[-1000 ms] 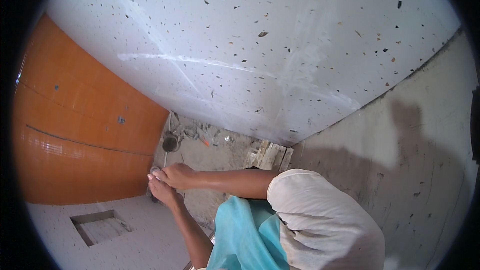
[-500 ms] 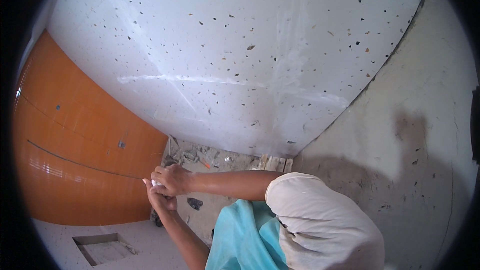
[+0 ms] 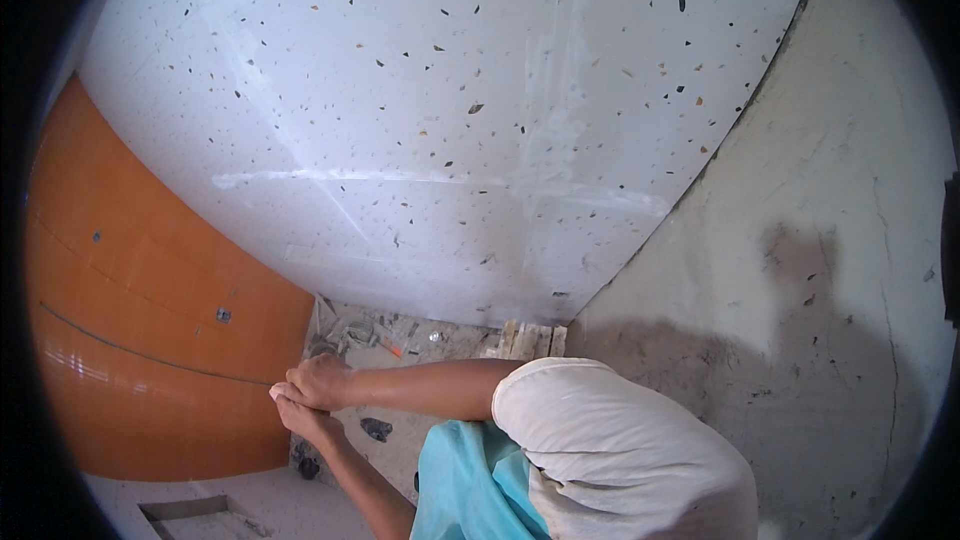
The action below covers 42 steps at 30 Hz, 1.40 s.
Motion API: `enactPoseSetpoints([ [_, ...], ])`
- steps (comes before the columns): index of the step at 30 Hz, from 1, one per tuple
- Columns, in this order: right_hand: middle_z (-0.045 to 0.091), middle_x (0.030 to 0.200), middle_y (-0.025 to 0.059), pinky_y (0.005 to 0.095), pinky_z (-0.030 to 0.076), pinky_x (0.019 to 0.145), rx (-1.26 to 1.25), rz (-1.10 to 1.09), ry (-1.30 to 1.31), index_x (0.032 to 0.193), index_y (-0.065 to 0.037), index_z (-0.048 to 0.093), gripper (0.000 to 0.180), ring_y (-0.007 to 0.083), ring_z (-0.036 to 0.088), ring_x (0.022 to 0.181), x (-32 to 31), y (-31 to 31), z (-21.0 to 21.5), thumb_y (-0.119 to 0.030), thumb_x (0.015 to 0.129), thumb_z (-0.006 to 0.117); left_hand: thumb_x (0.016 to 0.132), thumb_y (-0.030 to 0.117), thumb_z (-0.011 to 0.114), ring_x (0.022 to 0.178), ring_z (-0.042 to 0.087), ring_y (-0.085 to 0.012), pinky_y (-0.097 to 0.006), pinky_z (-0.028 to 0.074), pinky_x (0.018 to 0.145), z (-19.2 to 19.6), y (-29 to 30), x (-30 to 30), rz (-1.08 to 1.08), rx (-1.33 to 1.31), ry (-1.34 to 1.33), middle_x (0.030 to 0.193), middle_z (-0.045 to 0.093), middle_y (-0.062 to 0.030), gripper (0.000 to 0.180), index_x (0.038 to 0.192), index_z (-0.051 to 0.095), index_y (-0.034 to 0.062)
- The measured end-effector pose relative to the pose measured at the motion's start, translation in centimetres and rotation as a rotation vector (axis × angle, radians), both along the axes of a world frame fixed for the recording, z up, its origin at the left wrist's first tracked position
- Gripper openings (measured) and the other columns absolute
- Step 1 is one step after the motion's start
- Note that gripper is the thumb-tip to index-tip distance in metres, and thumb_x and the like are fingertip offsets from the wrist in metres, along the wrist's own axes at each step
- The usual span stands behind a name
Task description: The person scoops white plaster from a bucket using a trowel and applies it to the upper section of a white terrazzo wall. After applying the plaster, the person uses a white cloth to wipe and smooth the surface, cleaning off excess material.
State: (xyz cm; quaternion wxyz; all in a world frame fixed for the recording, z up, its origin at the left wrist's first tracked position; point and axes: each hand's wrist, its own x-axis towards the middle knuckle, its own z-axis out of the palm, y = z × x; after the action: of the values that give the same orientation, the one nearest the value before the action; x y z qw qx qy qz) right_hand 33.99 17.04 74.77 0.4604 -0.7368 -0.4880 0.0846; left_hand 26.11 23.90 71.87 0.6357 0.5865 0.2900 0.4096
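My right hand (image 3: 319, 382) is closed and reaches across to the left, pressed against my left hand (image 3: 308, 420) just below it. The left hand's fingers look curled together too, with a pale tip at their far end. Whatever the two hands hold between them is hidden at this angle. Both are beside the glossy orange panel (image 3: 150, 340), right where its long dark groove (image 3: 150, 348) meets them in the picture. Whether they touch the panel I cannot tell.
A white speckled slab (image 3: 400, 140) fills the upper middle. On the right stands a rough grey wall (image 3: 850, 240) with my shadow. Below lie a dusty floor (image 3: 400, 455), a dark lump (image 3: 376, 429), an orange-tipped tool (image 3: 392, 348) and wooden strips (image 3: 530, 340). A recessed opening (image 3: 185, 508) shows at lower left.
The whole view has shifted, so everything sits slightly lower and further left. A small white thing seen between my hands before is now covered, and the left hand's fingers have drawn in.
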Motion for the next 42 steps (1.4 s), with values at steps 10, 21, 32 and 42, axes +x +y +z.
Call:
enactPoseSetpoints([
  [10, 0.063, 0.076, 0.0274, 0.0482, 0.049, 0.071, -0.071, 0.069, 0.282, 0.078, 0.003, 0.066, 0.062, 0.0428, 0.063, 0.077, -0.5, 2.4, 0.1, -0.046, 0.096, 0.033, 0.099, 0.033, 0.047, 0.08, 0.056, -0.0162, -0.031, 0.048, 0.068, -1.2, 2.5, 0.0, 0.311, 0.202, 0.022, 0.088, 0.056, -0.0108, 0.035, 0.094, 0.051, -0.0022],
  [21, 0.067, 0.073, 0.0128, 0.0331, 0.046, 0.059, -0.137, 0.314, 0.427, 0.083, 0.003, 0.067, 0.016, 0.0163, 0.061, 0.066, 2.0, 1.0, -2.2, -0.009, 0.073, 0.07, 0.091, 0.021, 0.063, 0.076, 0.053, -0.0116, -0.026, 0.044, 0.067, -1.9, 2.2, -3.3, 0.098, 0.012, -0.04, 0.086, 0.057, -0.0055, 0.022, 0.09, 0.055, 0.0008],
  [32, 0.064, 0.068, 0.0121, 0.0355, 0.046, 0.056, -0.095, 0.227, 0.509, 0.081, 0.0, 0.065, 0.011, 0.02, 0.061, 0.061, 3.1, -1.7, -1.1, -0.007, 0.073, 0.068, 0.087, 0.03, 0.068, 0.073, 0.054, -0.0139, -0.028, 0.045, 0.07, -4.9, 1.3, -4.5, 0.295, 0.03, 0.051, 0.076, 0.057, -0.0032, 0.029, 0.09, 0.056, 0.003],
  [42, 0.061, 0.074, 0.0186, 0.0434, 0.045, 0.065, -0.121, 0.416, 0.07, 0.074, -0.003, 0.059, 0.011, 0.0347, 0.062, 0.075, -1.8, -3.7, -1.6, -0.014, 0.078, 0.058, 0.089, 0.055, 0.051, 0.099, 0.061, -0.0392, -0.055, 0.051, 0.084, -8.2, 1.8, -3.4, -0.411, -1.086, -0.386, 0.111, 0.06, -0.0229, 0.066, 0.12, 0.048, -0.0029],
])
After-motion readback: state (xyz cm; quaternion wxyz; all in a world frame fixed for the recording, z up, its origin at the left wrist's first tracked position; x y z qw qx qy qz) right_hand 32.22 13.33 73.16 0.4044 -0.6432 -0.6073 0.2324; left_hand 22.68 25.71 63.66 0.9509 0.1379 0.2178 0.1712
